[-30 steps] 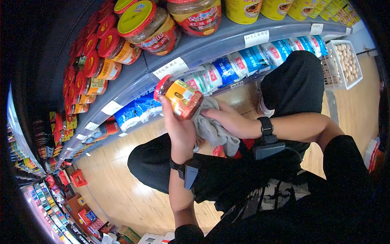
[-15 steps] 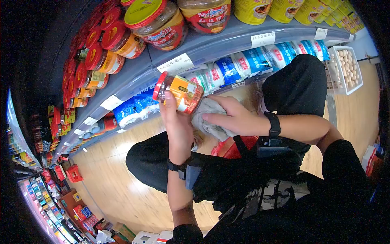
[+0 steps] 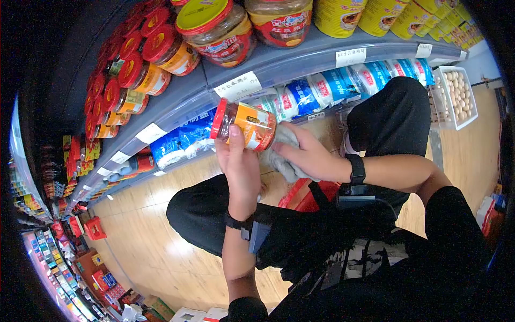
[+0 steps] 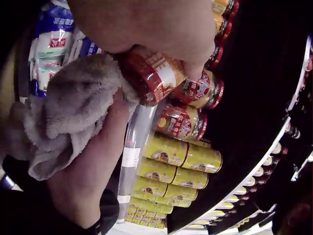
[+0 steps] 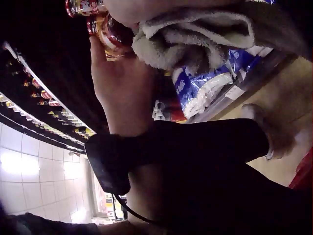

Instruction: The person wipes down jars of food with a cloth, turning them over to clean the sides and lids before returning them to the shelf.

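In the head view my left hand (image 3: pixel 241 174) grips a glass jar (image 3: pixel 261 130) with a red lid and an orange label, tilted on its side, thumb lying along the near side. My right hand (image 3: pixel 316 155) holds a bunched grey cloth (image 3: pixel 289 163) against the base end of the jar. The left wrist view has the cloth (image 4: pixel 73 107) close beside the jar's reddish base (image 4: pixel 149 81). From the right wrist, folds of the cloth (image 5: pixel 195 41) hide part of the jar, and my left hand (image 5: pixel 122 93) shows behind it.
Red-lidded jars (image 3: pixel 142 75), larger yellow-lidded jars (image 3: pixel 214 32) and yellow cans (image 3: pixel 340 16) fill the shelf (image 3: pixel 300 59) just ahead. Blue and white bags (image 3: pixel 300 99) lie on the lower shelf. A white basket of eggs (image 3: pixel 456 96) stands at right. My knees (image 3: pixel 389 115) flank the hands.
The jar has turned in my left hand so its label faces up more. Both hands have shifted slightly right, and the cloth stays at the jar's base. The view has moved a little.
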Available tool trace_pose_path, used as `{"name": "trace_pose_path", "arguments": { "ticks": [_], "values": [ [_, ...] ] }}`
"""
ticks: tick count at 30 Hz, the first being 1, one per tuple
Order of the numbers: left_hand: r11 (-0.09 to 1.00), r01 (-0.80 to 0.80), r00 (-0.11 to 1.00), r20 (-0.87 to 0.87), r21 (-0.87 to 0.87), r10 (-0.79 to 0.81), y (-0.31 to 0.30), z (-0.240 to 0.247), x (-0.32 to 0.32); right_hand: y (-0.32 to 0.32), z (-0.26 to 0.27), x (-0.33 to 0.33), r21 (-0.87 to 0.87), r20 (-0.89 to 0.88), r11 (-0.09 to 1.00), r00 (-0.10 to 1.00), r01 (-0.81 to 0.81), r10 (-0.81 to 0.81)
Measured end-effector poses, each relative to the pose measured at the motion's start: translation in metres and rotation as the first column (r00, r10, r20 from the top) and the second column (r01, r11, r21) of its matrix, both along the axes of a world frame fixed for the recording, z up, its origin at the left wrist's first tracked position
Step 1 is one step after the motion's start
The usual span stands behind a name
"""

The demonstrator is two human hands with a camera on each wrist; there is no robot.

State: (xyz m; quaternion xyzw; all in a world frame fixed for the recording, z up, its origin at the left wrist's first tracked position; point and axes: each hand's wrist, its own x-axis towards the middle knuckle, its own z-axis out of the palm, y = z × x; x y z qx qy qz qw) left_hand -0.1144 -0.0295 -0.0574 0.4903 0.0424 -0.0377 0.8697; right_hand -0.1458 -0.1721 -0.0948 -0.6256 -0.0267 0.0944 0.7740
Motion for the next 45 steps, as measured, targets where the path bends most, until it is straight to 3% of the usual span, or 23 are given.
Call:
{"name": "trace_pose_path", "arguments": {
  "ticks": [4,6,13,16,18,21,25,33,36,40,45],
  "values": [
    [0.995,-0.088,0.995,-0.045,0.052,0.09,-0.003,0.004,-0.002,-0.006,0.013,-0.006,0.011,-0.03,0.99,0.989,-0.142,0.142],
    [0.976,-0.137,0.983,-0.096,0.167,0.154,-0.002,0.006,-0.003,-0.007,0.016,-0.005,-0.086,0.001,0.972,0.976,-0.218,0.219],
    [0.951,-0.149,0.986,-0.029,0.272,0.162,-0.009,-0.001,-0.003,-0.004,0.018,-0.009,-0.005,-0.077,1.0,0.997,-0.009,0.008],
    [0.954,-0.158,0.981,-0.071,0.256,0.181,-0.012,0.004,-0.002,-0.009,0.021,-0.006,-0.014,-0.1,0.999,0.994,-0.034,0.033],
    [0.978,-0.14,0.99,-0.001,0.151,0.142,-0.012,0.001,-0.002,-0.011,0.026,-0.001,0.133,-0.148,0.986,0.986,0.102,-0.082],
    [0.981,-0.068,0.998,0.028,0.181,0.064,-0.003,-0.009,-0.001,-0.016,0.024,0.008,0.148,-0.142,0.972,0.977,0.183,-0.162],
    [0.97,-0.108,0.994,0.042,0.216,0.101,-0.008,-0.006,-0.003,-0.021,0.02,0.014,0.18,-0.14,0.963,0.974,0.2,-0.176],
    [0.996,-0.019,1.0,-0.017,0.088,0.021,-0.002,0.003,-0.005,-0.022,0.019,0.023,0.215,-0.229,0.956,0.962,0.202,-0.152],
    [0.999,0.008,0.999,-0.044,-0.049,-0.011,0.003,-0.003,-0.003,-0.023,0.013,0.029,0.215,-0.264,0.965,0.96,0.151,-0.091],
    [0.995,0.075,0.996,0.046,-0.067,-0.072,-0.002,0.0,-0.001,-0.022,0.01,0.025,0.116,-0.225,0.988,0.972,0.101,-0.073],
    [0.991,0.078,0.997,0.038,-0.111,-0.074,-0.007,0.003,0.0,-0.016,0.006,0.016,-0.019,-0.139,1.0,0.99,-0.025,0.023]
  ]
}}
